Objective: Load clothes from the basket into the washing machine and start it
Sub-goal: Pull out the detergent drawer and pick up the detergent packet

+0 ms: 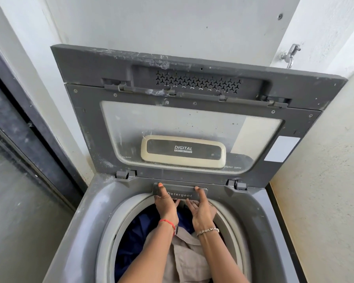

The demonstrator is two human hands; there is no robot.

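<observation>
- Now detergent step: L hand (165,203) & R hand (202,211) pinch dark grey plastic "Detergent" drawer (180,194), thumbs on top, fingers under.
- Navy & beige clothes (188,260) sit in round grey drum (229,219) just below drawer.
- Next, prob.: even pull outward, both sides.

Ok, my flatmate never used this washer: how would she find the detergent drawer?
Start at the top-loading washing machine with its lid standing open. On the back rim of the drum opening, between the lid hinges, sits the grey detergent drawer. It alone bears the white word Detergent.
</observation>
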